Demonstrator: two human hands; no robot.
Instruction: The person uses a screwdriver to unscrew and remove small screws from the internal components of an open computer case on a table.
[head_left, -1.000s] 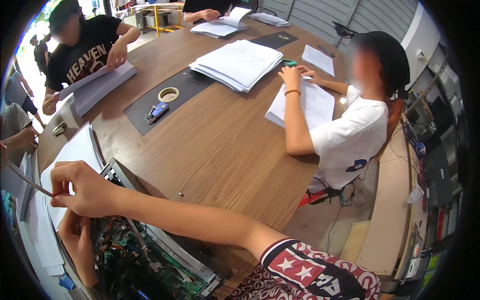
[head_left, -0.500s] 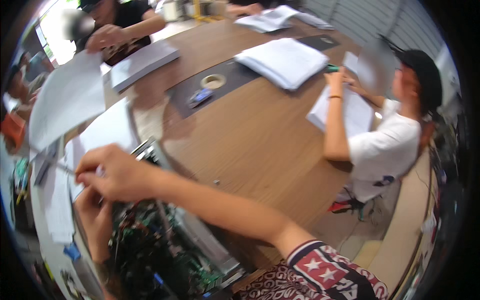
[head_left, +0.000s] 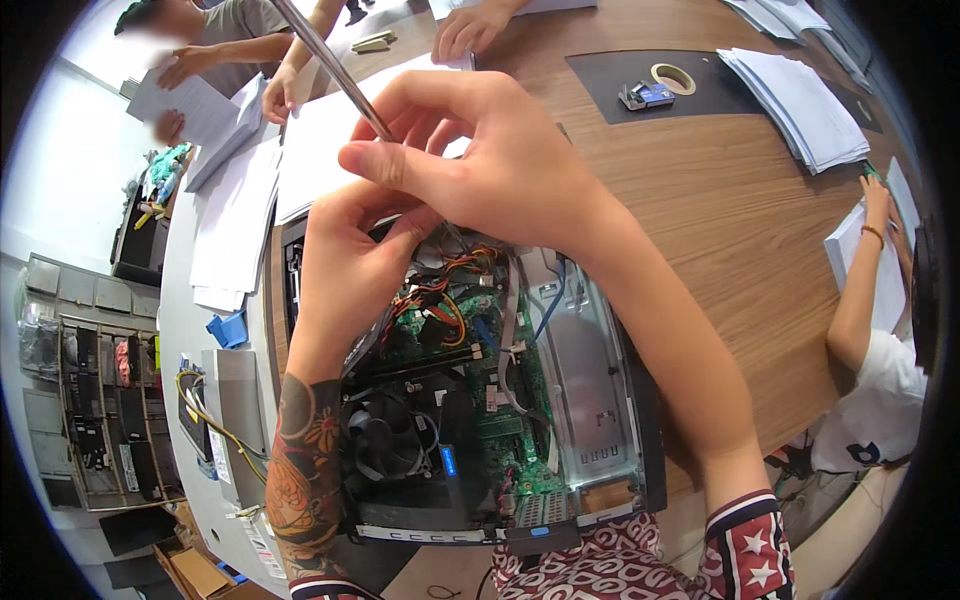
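Observation:
My right hand [head_left: 490,160] is closed around a long shiny metal rod [head_left: 335,70] that looks like a screwdriver shaft. It slants up and left out of the fingers, and any handle is hidden. My left hand [head_left: 355,260] is just below, touching or nearly touching the right, its fingers curled and partly covered; what they pinch is hidden. Both hands are over the far end of an opened desktop computer case [head_left: 590,400]. Inside are a green circuit board [head_left: 525,440], a black fan [head_left: 385,440], bundled coloured wires [head_left: 450,290] and a grey ribbon cable [head_left: 512,370].
Paper sheets [head_left: 235,230] lie left of the case. A metal box with wires [head_left: 235,400] stands on the left. Tape [head_left: 672,80], a small blue box [head_left: 645,97] and a paper stack [head_left: 800,110] are at far right. Other people's hands [head_left: 470,30] work across the table.
The view has swung left and down, bringing the computer case to the middle. The rod, earlier pointing left from my hands, now points up and left.

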